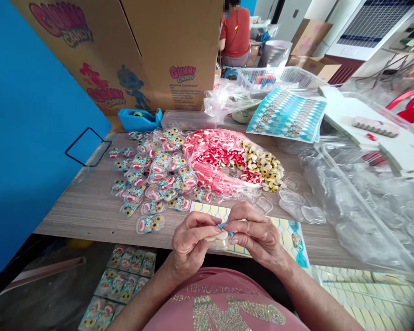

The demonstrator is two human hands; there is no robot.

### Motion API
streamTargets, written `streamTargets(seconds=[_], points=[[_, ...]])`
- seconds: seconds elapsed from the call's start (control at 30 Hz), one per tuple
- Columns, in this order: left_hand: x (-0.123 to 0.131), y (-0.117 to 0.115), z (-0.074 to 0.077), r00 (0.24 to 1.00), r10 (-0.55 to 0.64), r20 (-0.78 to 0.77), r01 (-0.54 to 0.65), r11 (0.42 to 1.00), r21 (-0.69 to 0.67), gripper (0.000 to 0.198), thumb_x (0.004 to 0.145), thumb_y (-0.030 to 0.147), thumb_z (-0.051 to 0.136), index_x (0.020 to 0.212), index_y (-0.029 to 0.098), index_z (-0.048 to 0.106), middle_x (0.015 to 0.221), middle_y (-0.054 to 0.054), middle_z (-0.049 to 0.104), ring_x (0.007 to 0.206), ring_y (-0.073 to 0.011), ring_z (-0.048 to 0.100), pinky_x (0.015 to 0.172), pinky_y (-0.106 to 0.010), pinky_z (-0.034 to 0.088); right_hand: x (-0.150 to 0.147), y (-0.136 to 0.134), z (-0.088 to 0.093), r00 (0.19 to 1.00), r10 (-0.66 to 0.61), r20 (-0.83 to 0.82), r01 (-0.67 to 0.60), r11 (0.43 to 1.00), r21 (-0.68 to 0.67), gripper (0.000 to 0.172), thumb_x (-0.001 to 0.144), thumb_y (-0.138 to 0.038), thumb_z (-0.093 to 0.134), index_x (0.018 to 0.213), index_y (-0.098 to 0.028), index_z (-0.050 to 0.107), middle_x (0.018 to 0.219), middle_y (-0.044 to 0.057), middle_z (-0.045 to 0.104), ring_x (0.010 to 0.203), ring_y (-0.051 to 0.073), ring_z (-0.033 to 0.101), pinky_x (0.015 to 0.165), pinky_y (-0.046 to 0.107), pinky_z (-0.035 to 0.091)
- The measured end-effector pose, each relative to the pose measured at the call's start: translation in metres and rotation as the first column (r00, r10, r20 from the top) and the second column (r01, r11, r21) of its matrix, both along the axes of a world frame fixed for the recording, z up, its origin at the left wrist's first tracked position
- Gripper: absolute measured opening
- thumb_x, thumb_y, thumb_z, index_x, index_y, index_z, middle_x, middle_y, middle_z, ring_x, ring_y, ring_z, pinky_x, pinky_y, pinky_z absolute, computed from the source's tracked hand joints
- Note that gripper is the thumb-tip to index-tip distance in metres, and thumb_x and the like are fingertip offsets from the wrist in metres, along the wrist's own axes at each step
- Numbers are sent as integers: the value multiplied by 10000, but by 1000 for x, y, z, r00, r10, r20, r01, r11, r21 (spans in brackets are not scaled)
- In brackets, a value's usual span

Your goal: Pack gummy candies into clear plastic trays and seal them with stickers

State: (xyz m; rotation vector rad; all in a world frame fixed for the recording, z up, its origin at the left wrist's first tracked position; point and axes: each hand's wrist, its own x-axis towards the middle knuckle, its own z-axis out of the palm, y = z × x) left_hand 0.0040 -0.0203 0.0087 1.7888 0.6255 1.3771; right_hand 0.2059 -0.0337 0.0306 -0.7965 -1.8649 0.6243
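Close to my body, over the table's front edge, both hands hold one small clear plastic candy pack (pixel 219 243) with pale gummies inside. My left hand (pixel 193 239) is closed around its left side. With its fingers pinched, my right hand (pixel 255 232) grips a blue sticker at the pack's upper right. Beneath the hands lies a label sheet (pixel 286 232), mostly pale yellow backing with a blue printed end. Beyond it, an open plastic bag (pixel 207 177) spills red-and-white gummies and yellow eye gummies (pixel 264 168). Finished-looking labelled packs (pixel 158 170) form a heap to the left.
Clear plastic shells (pixel 300 204) lie on the right, beside a large clear bin (pixel 372 220). Blue printed sheets (pixel 288 112) sit behind. A blue tape dispenser (pixel 140 119) stands before a large cardboard box (pixel 169 46). Farther back, a person in red (pixel 235 34) sits.
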Motion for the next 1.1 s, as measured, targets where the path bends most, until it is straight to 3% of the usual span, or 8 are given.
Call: streamTargets(seconds=[0.27, 0.47, 0.6, 0.73, 0.8, 0.87, 0.97, 1.1], points=[[2, -10, -2, 997, 39, 61, -33, 995, -98, 382, 812, 29, 645, 1099, 274, 709, 937, -68, 728, 860, -208, 709, 757, -324, 563, -7, -1, -3, 994, 101, -39, -106, 984, -144, 165, 982, -276, 547, 1101, -265, 661, 894, 27, 652, 840, 177, 613, 762, 362, 518], [4, -1, -7, 994, 112, 1, -112, 989, -98, 208, 810, 93, 704, 972, 219, 734, 835, -74, 731, 755, -184, 680, 710, -297, 535, -2, -2, -21, 995, 24, 98, -6, 984, -179, 319, 945, -201, 591, 1254, -282, 603, 999, 56, 663, 901, 202, 627, 745, 342, 525], [2, 10, -7, 995, 97, -19, -99, 984, -146, 145, 783, 141, 754, 907, 216, 754, 795, -62, 721, 721, -177, 661, 679, -287, 523, -8, 8, -20, 994, 0, 106, 11, 994, -107, 195, 972, -155, 507, 1054, -240, 662, 840, 37, 637, 766, 178, 601, 649, 308, 475], [-4, 19, -5, 998, 24, 54, -2, 933, -360, 97, 756, 186, 778, 851, 204, 774, 897, -82, 758, 842, -219, 699, 782, -336, 557, -26, 11, -15, 954, -122, 273, 130, 991, -12, 154, 982, -181, 511, 1026, -204, 656, 792, 30, 645, 732, 167, 594, 660, 301, 466], [-14, 35, 0, 993, 80, 85, -26, 861, -508, 145, 769, 212, 761, 913, 203, 774, 953, -81, 770, 839, -225, 715, 758, -353, 582, -30, 13, -20, 880, -227, 418, 226, 973, 55, 322, 981, -248, 525, 1290, -165, 565, 1042, 109, 692, 912, 212, 629, 767, 353, 504], [-27, 66, 9, 963, 249, 102, -158, 829, -536, 191, 680, 207, 825, 857, 191, 755, 853, -36, 765, 720, -185, 699, 628, -286, 570, -25, 13, -31, 779, -303, 549, 291, 950, 112, 457, 954, -312, 581, 1373, -145, 511, 1226, 161, 645, 1036, 246, 615, 817, 388, 501], [-49, 127, 30, 886, 457, 73, -372, 796, -477, 432, 459, 176, 906, 857, 161, 738, 752, 18, 741, 531, -103, 594, 446, -187, 441, 1, 3, -46, 675, -396, 623, 386, 909, 159, 238, 926, -257, 624, 1151, -188, 665, 1150, 107, 683, 956, 207, 635, 807, 359, 484], [-71, 202, 55, 851, 442, -282, -517, 801, -304, 442, 591, 260, 877, 986, 125, 730, 585, 96, 631, 469, -6, 472, 542, -137, 402, 60, -19, -53, 544, -534, 647, 565, 803, 188, 106, 915, -166, 618, 950, -182, 717, 937, 72, 722, 830, 168, 656, 739, 288, 476]])
